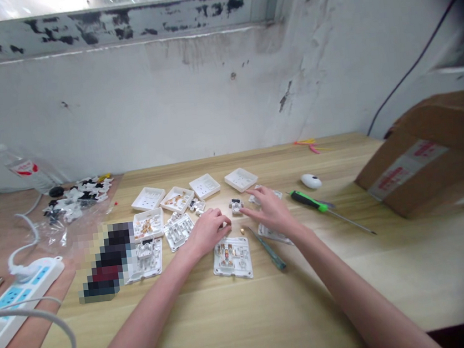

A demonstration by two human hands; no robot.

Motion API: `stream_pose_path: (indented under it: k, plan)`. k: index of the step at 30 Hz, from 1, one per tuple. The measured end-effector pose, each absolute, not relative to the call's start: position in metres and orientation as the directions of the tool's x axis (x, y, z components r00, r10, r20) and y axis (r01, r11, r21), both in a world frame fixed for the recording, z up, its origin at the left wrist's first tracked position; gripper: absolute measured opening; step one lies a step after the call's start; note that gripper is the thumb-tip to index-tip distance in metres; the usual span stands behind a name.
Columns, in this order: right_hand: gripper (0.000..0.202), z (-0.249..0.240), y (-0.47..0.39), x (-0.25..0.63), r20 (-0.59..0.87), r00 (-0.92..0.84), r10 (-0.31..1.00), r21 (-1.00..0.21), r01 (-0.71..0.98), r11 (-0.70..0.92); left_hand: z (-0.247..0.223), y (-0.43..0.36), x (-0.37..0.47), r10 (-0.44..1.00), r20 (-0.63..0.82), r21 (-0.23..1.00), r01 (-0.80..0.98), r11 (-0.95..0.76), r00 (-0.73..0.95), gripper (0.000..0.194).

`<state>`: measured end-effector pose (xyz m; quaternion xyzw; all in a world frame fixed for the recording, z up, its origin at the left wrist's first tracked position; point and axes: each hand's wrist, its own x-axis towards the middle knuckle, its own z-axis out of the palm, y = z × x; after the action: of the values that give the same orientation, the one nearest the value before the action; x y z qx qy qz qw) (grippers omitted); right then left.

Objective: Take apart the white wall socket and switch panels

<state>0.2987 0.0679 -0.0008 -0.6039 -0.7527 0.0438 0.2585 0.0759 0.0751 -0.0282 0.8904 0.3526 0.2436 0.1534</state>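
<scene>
My left hand (208,233) is low over the table with its fingers curled together; anything in them is hidden. Just beyond its fingertips lies a small brass piece (242,231). My right hand (273,209) has its thumb and index finger spread apart. Its thumb tip is at the edge of a small white and black switch module (236,206), while the index finger reaches toward a white part behind it. Below my left hand sits an open white socket housing (232,259) with brass contacts inside. Another white housing (273,234) is partly covered by my right hand.
White plastic trays (241,179) and socket parts (179,231) spread across the middle and left. Tweezers (269,251) and a green-black screwdriver (308,200) lie to the right, near a cardboard box (414,159). At left are a power strip (24,298) and a bottle (25,167).
</scene>
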Motion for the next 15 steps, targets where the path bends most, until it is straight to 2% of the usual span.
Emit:
stream_pose_path:
  k: [3,5,6,7,10,15]
  plan:
    - [0.045,0.011,0.052,0.352,0.353,-0.054,0.934,-0.345,0.92,0.183,-0.025,0.075,0.071,0.699,0.334,0.468,0.533,-0.705,0.632,0.011]
    - [0.042,0.013,0.042,0.393,0.331,0.041,0.943,-0.303,0.951,0.065,-0.022,0.073,0.067,0.707,0.345,0.494,0.521,-0.696,0.618,0.012]
    - [0.043,0.011,0.038,0.412,0.272,0.094,0.958,-0.197,0.98,-0.04,-0.019,0.072,0.064,0.714,0.351,0.511,0.515,-0.688,0.606,0.012]
    - [0.043,0.008,0.034,0.427,0.235,0.116,0.965,-0.157,0.984,-0.08,-0.016,0.07,0.061,0.724,0.357,0.529,0.511,-0.677,0.59,0.013]
    - [0.041,-0.004,0.031,0.449,0.183,0.088,0.979,-0.1,0.992,-0.071,-0.008,0.062,0.051,0.755,0.364,0.582,0.499,-0.642,0.546,0.015]
    - [0.033,-0.009,0.043,0.439,0.2,0.062,0.978,-0.06,0.997,-0.051,-0.002,0.046,0.03,0.799,0.353,0.682,0.451,-0.576,0.487,0.017]
